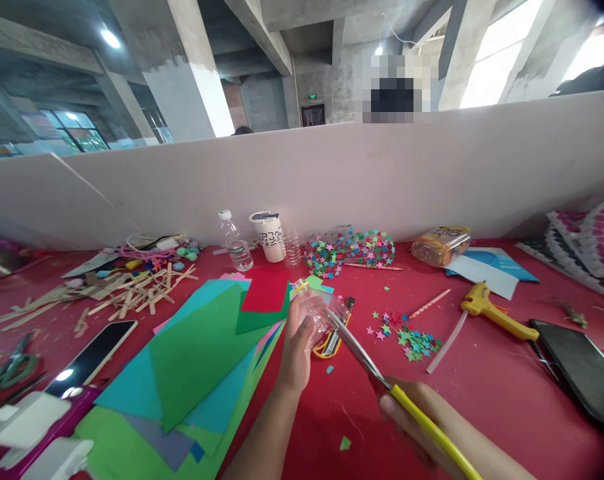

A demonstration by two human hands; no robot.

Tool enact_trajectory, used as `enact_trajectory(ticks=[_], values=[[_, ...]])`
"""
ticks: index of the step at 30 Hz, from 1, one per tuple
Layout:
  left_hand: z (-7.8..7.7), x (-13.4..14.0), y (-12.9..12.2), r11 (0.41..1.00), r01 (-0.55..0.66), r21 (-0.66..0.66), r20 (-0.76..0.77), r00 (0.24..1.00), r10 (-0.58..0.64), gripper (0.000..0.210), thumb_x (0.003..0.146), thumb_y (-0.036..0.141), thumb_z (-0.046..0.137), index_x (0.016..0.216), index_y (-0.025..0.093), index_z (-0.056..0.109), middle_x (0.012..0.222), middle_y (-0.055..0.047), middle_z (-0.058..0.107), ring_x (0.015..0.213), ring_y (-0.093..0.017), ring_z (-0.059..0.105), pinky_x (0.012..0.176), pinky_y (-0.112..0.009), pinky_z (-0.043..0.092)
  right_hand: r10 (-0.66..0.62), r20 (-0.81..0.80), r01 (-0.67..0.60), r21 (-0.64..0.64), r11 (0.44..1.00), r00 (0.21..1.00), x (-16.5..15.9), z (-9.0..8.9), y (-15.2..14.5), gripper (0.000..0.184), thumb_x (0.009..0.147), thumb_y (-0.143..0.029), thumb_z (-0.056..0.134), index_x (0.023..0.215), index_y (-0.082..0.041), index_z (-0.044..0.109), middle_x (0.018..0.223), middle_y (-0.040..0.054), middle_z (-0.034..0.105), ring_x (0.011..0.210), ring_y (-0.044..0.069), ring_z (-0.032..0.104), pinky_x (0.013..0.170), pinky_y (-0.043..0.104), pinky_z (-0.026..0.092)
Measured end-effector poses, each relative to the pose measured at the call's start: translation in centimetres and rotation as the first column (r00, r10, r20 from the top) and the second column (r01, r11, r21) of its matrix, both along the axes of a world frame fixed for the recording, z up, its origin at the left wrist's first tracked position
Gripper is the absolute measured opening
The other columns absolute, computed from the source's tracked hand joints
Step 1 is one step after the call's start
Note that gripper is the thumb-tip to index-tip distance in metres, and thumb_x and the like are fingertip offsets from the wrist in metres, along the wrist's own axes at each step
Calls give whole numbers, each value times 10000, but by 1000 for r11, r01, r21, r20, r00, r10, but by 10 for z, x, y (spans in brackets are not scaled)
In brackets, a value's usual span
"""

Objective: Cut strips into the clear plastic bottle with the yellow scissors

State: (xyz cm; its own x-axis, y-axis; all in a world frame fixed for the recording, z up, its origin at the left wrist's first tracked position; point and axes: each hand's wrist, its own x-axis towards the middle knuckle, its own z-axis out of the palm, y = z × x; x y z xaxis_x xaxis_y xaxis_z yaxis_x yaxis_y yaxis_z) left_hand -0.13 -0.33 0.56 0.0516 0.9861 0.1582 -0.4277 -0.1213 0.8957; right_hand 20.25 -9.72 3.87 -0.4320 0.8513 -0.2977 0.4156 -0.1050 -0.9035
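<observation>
My left hand [296, 350] is closed around a clear plastic bottle piece [316, 312], with its neck and a yellow ring pointing away from me. In my right hand [417, 417] is a pair of scissors [355, 348] with yellow handles. Its blades reach up to the cut side of the bottle piece; whether they are around the plastic or only against it, I cannot tell. A utility knife [333, 341] with a yellow edge lies on the red table just behind the blades. Coloured paper sheets [207, 350] are spread left of my left hand.
Star sequins [417, 343] lie loose and in a clear container [349, 250]. A yellow glue gun [502, 317] and a black tablet [579, 367] are right. Wooden sticks [142, 293], a phone [95, 353] and green scissors [12, 370] are left. A water bottle [236, 243] and cup [269, 239] stand by the white partition [302, 180].
</observation>
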Motion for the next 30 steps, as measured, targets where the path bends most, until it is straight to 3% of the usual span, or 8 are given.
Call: enact_trajectory(ticks=[10,18,22,26,30], values=[[-1,1,1,1000,-24,19,4,1000,24,567,896,455,610,1419,303,451,1395,-100,564,1319,-307,509,1078,-453,397,-56,11,56,-10,998,998,-3,0,-3,690,803,-934,211,734,-258,331,604,-76,445,448,81,376,426,217,325],[1,0,3,999,-43,8,31,999,43,527,908,456,588,1401,305,480,1365,-96,594,1312,-303,525,1087,-457,393,-40,-5,40,42,998,999,-4,-4,-4,627,896,-852,239,731,-257,345,528,-95,413,414,74,324,413,221,273],[0,1,1,999,-30,-12,18,999,30,561,889,469,614,1407,310,468,1380,-96,589,1318,-307,521,1074,-462,409,-42,19,41,65,997,999,-3,-1,-3,635,890,-858,239,728,-254,350,580,-71,443,458,90,378,443,227,315],[0,3,-1,999,-31,-14,12,999,31,575,876,483,626,1403,310,473,1368,-96,602,1309,-310,530,1069,-464,416,-28,43,27,39,999,999,-3,4,-2,671,837,-906,238,726,-254,350,607,-64,444,492,101,407,464,224,350],[2,3,-1,1000,-24,3,-5,1000,24,582,873,483,629,1403,302,474,1374,-103,591,1313,-318,521,1065,-461,416,-40,22,40,7,999,999,-4,3,-2,677,837,-908,225,734,-251,353,617,-76,407,438,79,360,424,219,312]])
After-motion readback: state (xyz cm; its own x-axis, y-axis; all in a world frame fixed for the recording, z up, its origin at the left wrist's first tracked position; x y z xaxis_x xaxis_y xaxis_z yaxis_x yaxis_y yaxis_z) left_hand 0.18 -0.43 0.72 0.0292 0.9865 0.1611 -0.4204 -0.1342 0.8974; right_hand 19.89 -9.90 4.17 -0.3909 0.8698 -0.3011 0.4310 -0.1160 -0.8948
